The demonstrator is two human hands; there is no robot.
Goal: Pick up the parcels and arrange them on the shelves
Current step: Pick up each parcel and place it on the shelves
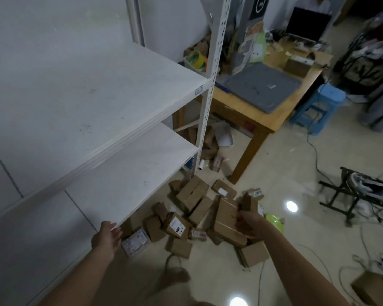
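Two white shelves (93, 89) show on the left, both bare, so nothing is stowed yet. The left hand (107, 236) rests open-fingered at the lower shelf's front corner, holding nothing. On the floor beside the rack lies the pile of brown parcels (199, 208), perhaps fifteen; overlap blurs the count. The right hand (247, 224) closes on a flat parcel (227, 219) atop the pile.

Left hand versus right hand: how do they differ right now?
The left hand is open, fingers at the front edge of the lower shelf, holding nothing. The right hand reaches down into the parcel pile and grips a brown parcel. Both arms are bare and extended.
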